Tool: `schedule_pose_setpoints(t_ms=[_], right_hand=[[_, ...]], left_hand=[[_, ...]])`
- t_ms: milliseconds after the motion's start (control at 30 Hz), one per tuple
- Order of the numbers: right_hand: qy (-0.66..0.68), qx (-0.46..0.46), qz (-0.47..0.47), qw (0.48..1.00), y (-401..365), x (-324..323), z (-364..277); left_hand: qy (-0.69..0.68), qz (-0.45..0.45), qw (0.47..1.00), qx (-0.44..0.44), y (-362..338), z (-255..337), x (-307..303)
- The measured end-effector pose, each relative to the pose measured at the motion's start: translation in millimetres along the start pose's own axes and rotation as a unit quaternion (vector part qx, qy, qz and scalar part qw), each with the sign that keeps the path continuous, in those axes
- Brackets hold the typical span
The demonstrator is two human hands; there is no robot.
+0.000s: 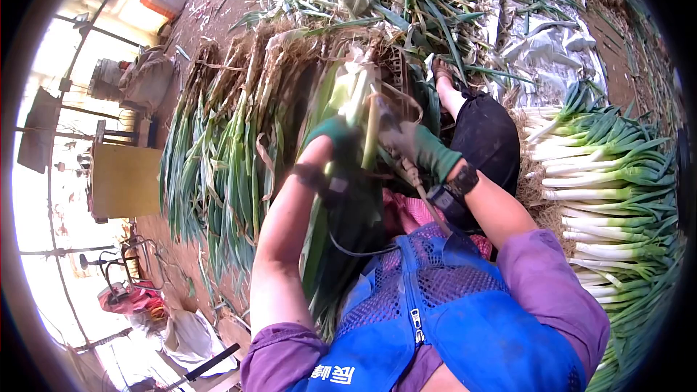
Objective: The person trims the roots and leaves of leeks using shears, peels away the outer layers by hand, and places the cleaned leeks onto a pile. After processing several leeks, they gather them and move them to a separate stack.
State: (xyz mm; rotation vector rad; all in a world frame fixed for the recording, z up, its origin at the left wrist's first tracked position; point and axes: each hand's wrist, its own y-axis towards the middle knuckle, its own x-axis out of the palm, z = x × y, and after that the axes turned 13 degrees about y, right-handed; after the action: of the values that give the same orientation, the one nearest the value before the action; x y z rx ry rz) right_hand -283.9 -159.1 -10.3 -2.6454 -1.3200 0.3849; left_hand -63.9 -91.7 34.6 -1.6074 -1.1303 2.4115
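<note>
My left hand (pixel 334 136), in a green glove, is closed around leeks (pixel 348 94) whose pale stalks point up and away from me. Their long green leaves hang down past my left forearm. My right hand (pixel 422 147), gloved in green with a dark palm, is wrapped around an air gun (pixel 412 173) with a brass-coloured fitting and a hose. Its front end is blurred, close to the right side of the stalks. Motion smears the fingers of both hands.
Untrimmed leeks (pixel 225 145) with brown roots lie in a row to the left. Clean white leeks (pixel 588 181) are stacked at the right. Stripped leaves (pixel 392 0) cover the ground ahead. A yellow panel (pixel 125 181) stands at far left; a thin dark cable (pixel 356 252) crosses my lap.
</note>
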Motion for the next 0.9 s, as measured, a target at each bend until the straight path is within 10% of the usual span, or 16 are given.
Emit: schedule_pose_setpoints(t_ms=[233,500,667,900], right_hand=[[0.110,0.177,-0.046,0.977,-10,5,-31],[0.035,0.024,-0.032,0.999,-2,17,2],[0.054,0.150,-0.025,0.987,37,-1,-18],[0.039,0.091,-0.024,0.995,56,11,18]], left_hand=[[-0.186,-0.087,0.979,-0.013,-77,-22,-4],[-0.197,-0.074,0.978,-0.014,-91,-45,18],[-0.216,-0.076,0.973,0.015,-100,-49,21],[-0.224,-0.053,0.973,0.002,-121,-34,11]])
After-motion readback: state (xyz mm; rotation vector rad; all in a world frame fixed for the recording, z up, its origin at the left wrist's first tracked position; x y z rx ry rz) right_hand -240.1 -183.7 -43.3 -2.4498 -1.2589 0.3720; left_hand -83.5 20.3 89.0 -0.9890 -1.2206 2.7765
